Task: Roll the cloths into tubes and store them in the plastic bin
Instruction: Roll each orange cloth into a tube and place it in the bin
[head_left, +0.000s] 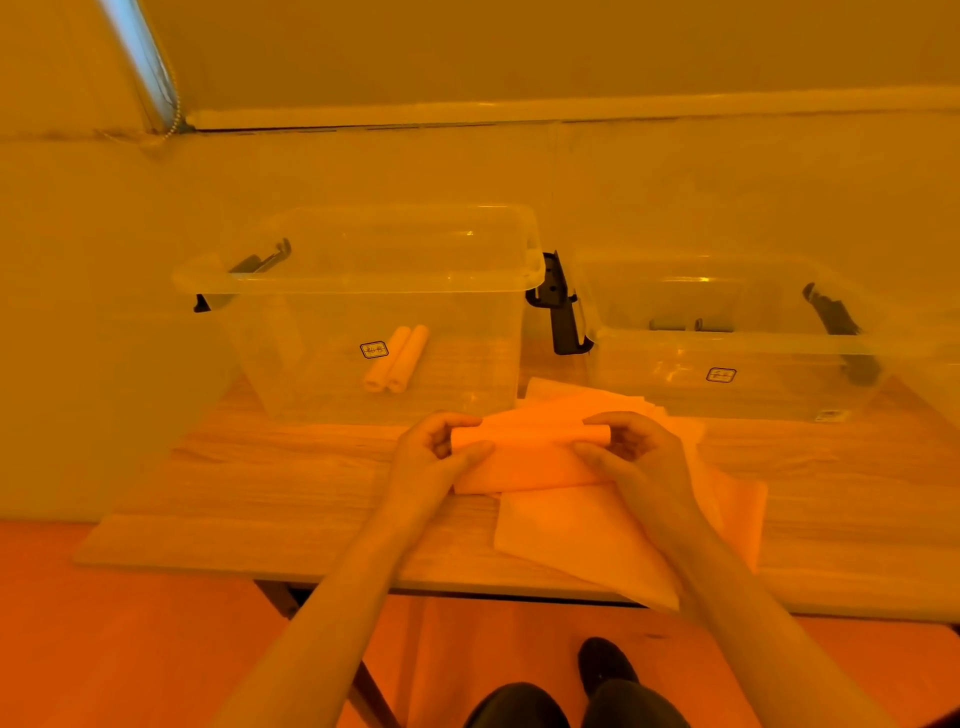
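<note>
At mid-frame the left hand (441, 447) and right hand (631, 447) each pinched an end of the half-rolled cloth (530, 452), whose loose tail looked likely to let the tube slacken and unroll.

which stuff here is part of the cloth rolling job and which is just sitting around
In the job: left hand, right hand, half-rolled cloth, flat cloths, left bin, two rolled tubes inside it.

Lying about: right bin, wooden table.

Both forearms are seen bare, with no sleeves, down to the left hand (439, 452) and right hand (631, 449); dark trousers (576, 706) and a dark shoe (605, 662) are worn.
</note>
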